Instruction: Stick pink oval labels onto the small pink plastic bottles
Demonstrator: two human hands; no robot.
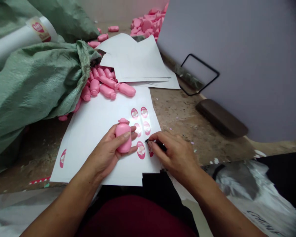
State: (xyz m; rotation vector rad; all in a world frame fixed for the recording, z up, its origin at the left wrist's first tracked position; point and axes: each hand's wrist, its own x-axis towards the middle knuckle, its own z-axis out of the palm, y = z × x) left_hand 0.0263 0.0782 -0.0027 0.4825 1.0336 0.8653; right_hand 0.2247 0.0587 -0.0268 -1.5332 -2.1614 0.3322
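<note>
A small pink plastic bottle (123, 140) rests in my left hand (108, 149), the thumb pressed over its front and the fingers behind it. My right hand (174, 149) pinches a slim black pointed tool (160, 144); its exact kind is unclear. The tool's tip is just above and to the right of an oval pink sticker (140, 150). Several more oval stickers sit in two columns on the white sheet (88, 144) under both hands. One lone sticker (62, 158) is at the sheet's left side.
Pink bottles (106, 85) spill from a green woven sack (44, 82) at the left. White sheets (135, 59) lie beyond, and a pink pile (149, 23) is at the back. A grey panel (236, 65) with a black wire frame (199, 59) stands right, near a dark brown block (222, 118).
</note>
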